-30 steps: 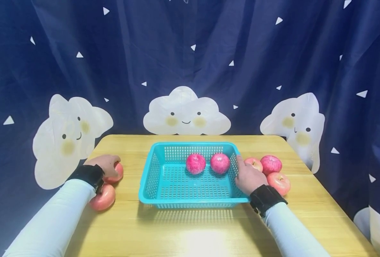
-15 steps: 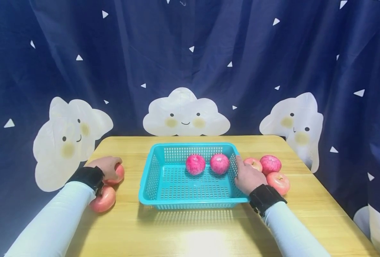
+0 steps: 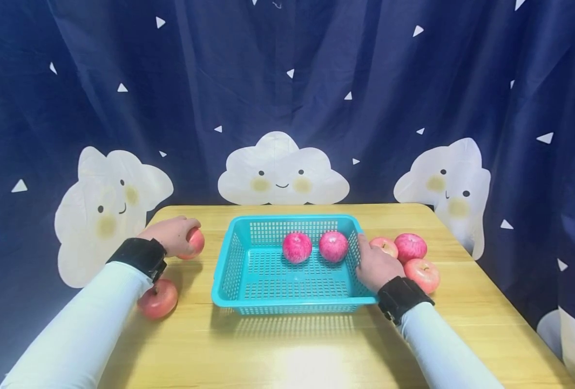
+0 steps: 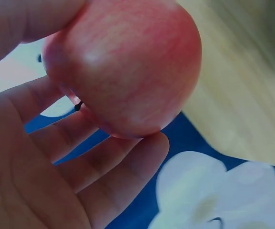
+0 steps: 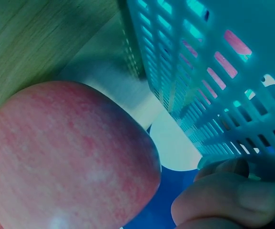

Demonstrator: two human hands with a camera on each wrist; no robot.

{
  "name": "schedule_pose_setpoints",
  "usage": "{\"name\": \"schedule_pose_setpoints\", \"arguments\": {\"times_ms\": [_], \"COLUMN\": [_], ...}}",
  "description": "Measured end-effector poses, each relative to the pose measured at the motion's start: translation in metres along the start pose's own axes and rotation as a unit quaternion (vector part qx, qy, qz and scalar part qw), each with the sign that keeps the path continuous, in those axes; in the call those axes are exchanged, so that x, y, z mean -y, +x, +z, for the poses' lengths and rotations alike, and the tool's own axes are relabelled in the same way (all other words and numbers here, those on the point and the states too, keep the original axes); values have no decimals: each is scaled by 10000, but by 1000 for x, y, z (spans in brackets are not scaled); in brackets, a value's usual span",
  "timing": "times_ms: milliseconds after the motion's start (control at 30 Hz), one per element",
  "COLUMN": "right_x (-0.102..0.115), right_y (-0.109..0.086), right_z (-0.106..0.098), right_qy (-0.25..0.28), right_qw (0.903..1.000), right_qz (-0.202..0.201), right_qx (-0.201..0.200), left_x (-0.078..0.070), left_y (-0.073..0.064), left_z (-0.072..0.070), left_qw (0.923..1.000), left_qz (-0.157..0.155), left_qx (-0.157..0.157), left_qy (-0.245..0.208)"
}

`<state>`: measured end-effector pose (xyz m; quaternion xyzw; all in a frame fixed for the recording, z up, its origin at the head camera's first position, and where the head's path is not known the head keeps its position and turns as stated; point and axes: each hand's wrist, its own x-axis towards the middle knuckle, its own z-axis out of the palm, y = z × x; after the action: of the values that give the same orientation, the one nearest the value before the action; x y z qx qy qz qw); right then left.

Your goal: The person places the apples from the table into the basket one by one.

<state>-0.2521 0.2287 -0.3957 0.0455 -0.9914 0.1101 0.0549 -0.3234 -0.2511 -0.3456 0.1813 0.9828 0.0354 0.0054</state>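
My left hand (image 3: 170, 235) grips a red apple (image 3: 195, 244) between thumb and fingers, left of the turquoise basket (image 3: 226, 302). In the left wrist view that apple (image 4: 132, 67) appears above the table surface, with the fingertips against its side. A second apple (image 3: 158, 299) sits on the table below my left wrist. My right hand (image 3: 378, 267) holds the basket's right rim; in the right wrist view its fingers (image 5: 223, 198) curl at the basket wall (image 5: 213, 95). Two pink-red apples, one left (image 3: 297, 248) and one right (image 3: 333, 247), lie inside the basket.
To the right of my right hand, three apples cluster on the wooden table (image 3: 287, 351): a pale one (image 3: 384, 247), a darker red one (image 3: 411, 247) and a nearer one (image 3: 422, 275). A dark blue curtain (image 3: 287, 102) with cloud prints hangs behind the table.
My left hand has lifted its apple and moved it right and away from the other left apple. The right hand and the basket have stayed in place.
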Motion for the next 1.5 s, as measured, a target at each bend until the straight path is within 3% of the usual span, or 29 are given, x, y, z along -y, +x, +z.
{"name": "schedule_pose_setpoints", "arguments": {"times_ms": [300, 467, 767, 1100, 1500], "right_x": [0, 0, 0, 0, 1], "right_y": [1, 0, 2, 1, 2], "right_z": [-1, -1, 1, 1, 0], "right_qy": [-32, -1, -23, 26, 40], "right_qw": [10000, 10000, 9999, 9998, 9994], "right_qz": [8, 20, 93, 145, 253], "right_qx": [-15, 25, 81, 136, 252], "left_x": [-40, -55, -78, -107, -122], "left_y": [4, 12, 32, 43, 64], "left_z": [-35, -43, -44, -43, -16], "left_qw": [9995, 9989, 9983, 9976, 9972], "left_qz": [59, 235, 372, 503, 516], "left_qx": [-241, -283, -216, -8, 257], "left_qy": [210, 294, 392, 470, 482]}}
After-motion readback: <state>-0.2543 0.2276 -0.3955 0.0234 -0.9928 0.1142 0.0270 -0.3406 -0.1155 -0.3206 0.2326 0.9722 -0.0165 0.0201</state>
